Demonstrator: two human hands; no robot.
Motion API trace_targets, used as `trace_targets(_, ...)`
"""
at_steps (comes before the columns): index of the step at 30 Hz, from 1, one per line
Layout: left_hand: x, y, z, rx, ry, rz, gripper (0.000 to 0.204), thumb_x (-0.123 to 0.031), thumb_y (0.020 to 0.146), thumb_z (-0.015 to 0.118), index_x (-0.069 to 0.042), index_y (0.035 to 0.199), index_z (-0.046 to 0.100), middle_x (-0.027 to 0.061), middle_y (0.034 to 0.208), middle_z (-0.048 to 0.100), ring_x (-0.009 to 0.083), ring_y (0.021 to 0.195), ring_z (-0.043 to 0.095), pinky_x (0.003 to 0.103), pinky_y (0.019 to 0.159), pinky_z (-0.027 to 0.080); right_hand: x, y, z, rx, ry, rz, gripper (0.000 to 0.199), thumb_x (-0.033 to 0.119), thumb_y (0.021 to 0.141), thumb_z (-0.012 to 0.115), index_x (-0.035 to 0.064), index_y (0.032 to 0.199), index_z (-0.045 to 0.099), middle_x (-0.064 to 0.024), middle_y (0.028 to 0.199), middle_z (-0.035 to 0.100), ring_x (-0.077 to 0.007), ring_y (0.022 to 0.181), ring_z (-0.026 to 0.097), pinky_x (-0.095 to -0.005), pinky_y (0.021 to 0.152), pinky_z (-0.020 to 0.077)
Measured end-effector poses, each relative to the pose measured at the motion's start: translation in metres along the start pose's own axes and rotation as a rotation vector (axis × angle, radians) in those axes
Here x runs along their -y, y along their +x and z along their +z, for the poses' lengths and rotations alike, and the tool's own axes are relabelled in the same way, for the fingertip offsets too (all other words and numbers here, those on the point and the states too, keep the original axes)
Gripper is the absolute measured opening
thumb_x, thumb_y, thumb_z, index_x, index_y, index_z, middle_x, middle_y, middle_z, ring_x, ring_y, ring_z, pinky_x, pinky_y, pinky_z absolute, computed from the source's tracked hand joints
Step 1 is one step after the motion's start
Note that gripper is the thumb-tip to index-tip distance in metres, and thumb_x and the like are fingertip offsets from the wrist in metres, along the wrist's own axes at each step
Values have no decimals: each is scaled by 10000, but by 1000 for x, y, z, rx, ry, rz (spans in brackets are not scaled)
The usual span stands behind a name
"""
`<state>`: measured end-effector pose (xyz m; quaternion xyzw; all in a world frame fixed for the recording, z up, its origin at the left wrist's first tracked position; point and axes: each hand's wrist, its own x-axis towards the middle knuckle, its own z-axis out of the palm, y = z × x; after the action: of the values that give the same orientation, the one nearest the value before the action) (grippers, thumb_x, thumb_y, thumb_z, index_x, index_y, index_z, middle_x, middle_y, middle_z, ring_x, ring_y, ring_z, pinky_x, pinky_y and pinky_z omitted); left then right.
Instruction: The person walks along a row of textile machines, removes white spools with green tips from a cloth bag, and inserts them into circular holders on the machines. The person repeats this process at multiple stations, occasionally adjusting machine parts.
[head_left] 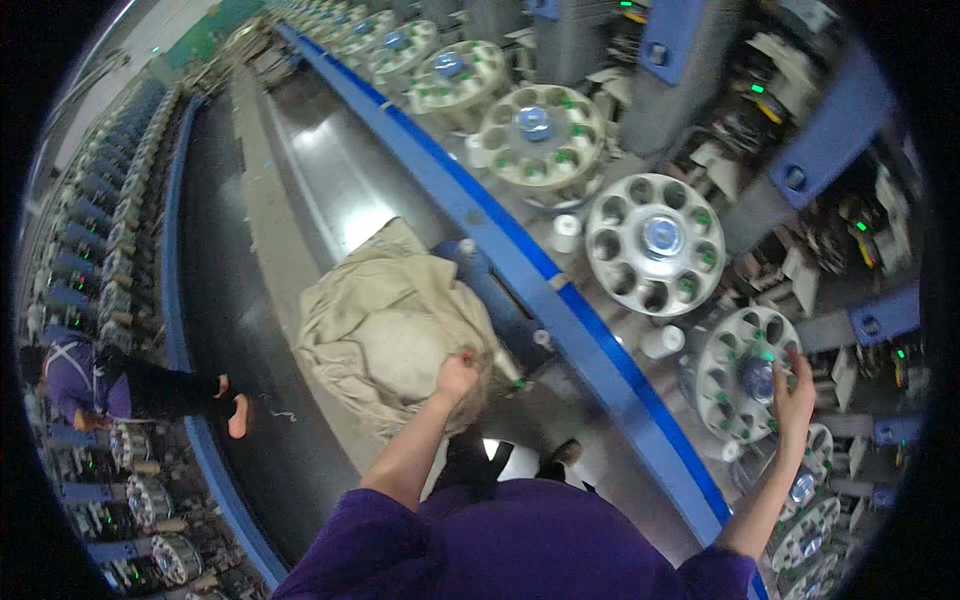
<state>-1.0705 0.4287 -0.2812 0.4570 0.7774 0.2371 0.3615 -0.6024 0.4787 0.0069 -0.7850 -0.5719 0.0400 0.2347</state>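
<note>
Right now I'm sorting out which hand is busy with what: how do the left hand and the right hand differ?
The left hand is closed, gripping the beige cloth sack low over the aisle floor; the right hand is open, fingers spread against a round holed wheel on the machine. The left hand reaches forward and down, while the right hand reaches out past the blue rail. Both come from purple sleeves.
</note>
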Motion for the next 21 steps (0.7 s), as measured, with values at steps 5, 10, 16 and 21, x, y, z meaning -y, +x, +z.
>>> trace_targets(5,92,65,-97,-253,-362,-518,567,-382,773,643,-56,1214,498,196,1201,519,284,1096,525,414,856,444,116,-66,135,742,495,-242,217,163,831,626,53,1018,623,-103,1002,641,-204,924,610,-315,800,472)
trace_targets(10,134,137,-156,-392,-1328,-785,864,-448,774,652,-46,1395,205,120,1427,269,244,1257,352,480,887,404,206,-159,303,1291,732,-183,296,275,871,604,45,1056,628,-97,953,658,-173,873,623,-293,778,485)
trace_targets(16,158,200,-235,-642,-1758,-467,564,-277,843,623,27,1250,378,139,1297,420,234,1163,447,446,942,405,318,-198,455,1465,510,-352,317,245,868,585,23,1094,589,-102,921,649,-167,827,609,-290,743,469)
trace_targets(21,78,130,-287,-686,-1402,77,359,-124,853,621,14,1164,506,116,1151,558,209,1064,538,375,941,425,372,-150,487,838,474,-154,324,102,872,486,16,1183,511,-153,1079,603,-235,986,570,-333,861,427)
